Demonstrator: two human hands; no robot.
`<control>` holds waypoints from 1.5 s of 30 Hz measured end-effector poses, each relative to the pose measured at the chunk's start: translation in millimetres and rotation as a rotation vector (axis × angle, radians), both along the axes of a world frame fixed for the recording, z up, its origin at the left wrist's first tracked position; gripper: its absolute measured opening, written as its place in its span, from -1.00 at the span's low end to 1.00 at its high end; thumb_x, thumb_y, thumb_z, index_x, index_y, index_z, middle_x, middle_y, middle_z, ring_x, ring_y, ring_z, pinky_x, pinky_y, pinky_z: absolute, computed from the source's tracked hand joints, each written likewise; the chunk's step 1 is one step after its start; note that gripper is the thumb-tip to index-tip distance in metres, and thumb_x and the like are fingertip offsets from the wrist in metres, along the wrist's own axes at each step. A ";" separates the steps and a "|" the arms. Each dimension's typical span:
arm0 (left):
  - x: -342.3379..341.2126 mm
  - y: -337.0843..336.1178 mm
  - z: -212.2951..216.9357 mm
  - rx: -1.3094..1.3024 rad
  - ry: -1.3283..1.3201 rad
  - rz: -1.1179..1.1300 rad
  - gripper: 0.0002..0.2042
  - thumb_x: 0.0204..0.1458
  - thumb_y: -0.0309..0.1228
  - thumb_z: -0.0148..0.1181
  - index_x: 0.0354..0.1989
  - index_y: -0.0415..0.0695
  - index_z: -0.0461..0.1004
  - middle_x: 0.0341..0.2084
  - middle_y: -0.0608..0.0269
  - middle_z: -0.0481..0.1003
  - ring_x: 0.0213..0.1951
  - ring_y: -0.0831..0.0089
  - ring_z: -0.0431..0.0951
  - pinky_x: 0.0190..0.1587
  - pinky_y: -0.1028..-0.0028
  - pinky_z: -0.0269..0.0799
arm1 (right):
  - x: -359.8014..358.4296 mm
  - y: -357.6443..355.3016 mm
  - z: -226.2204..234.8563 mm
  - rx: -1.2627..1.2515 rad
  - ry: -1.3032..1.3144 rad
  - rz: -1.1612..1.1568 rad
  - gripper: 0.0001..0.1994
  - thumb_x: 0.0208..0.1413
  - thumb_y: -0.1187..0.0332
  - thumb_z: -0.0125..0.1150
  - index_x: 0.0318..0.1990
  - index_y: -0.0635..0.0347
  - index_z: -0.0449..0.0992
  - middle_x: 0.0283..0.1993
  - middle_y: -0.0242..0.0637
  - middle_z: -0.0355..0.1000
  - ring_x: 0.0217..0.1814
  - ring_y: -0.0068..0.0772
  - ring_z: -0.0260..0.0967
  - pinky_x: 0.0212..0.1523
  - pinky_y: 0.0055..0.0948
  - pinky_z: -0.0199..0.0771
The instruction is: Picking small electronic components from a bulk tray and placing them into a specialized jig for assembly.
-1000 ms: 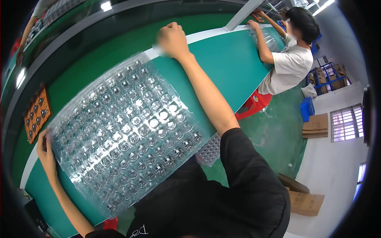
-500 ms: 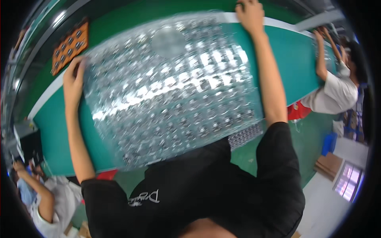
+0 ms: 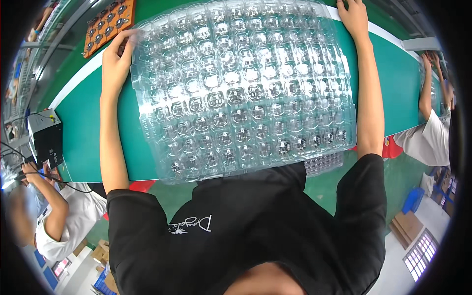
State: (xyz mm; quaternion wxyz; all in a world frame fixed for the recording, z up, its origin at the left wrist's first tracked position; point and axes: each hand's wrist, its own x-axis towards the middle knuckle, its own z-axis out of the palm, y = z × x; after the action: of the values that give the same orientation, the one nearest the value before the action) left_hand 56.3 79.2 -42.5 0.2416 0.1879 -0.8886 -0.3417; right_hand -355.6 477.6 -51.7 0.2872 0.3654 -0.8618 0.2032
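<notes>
A wide clear plastic blister tray (image 3: pixel 265 105) with rows of rounded pockets spreads across the green work surface in front of me. Small dark parts show in pockets along its near side; glare hides many others. At the tray's far left corner, my left hand (image 3: pixel 117 59) is closed, thumb and fingers pinching the rim. My right hand (image 3: pixel 354 19) lies beyond the tray's far right corner, near the white strip, with a gap between hand and tray. Its fingers are apart, the tips cut off by the picture's upper edge, and nothing shows in them.
An orange board (image 3: pixel 109 27) with round dark parts lies at the far left. A black box (image 3: pixel 45 137) with cables stands on the left end of the green surface (image 3: pixel 81 128). Another pocketed tray (image 3: pixel 324 164) shows below the near edge. People work at both sides.
The tray and both hands now appear farther right and slightly higher, as the whole view has shifted too. My left hand keeps its pinch on the corner.
</notes>
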 end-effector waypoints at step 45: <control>1.6 -15.4 -1.3 -0.006 -0.061 -0.073 -0.71 0.32 -0.32 0.08 0.10 -0.19 0.52 -0.02 0.32 0.56 0.01 0.57 0.48 0.13 0.58 0.30 | -22.2 3.8 -2.3 0.009 0.015 0.034 -0.83 0.05 0.38 0.18 -0.25 0.24 0.61 -0.20 -0.01 0.44 -0.08 0.09 0.42 -0.03 -0.11 0.43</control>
State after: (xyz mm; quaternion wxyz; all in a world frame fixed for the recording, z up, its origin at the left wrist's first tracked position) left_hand 57.9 63.8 -43.8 0.2026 0.1650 -0.9027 -0.3418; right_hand -377.8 481.4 -53.9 0.2884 0.3828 -0.8543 0.2014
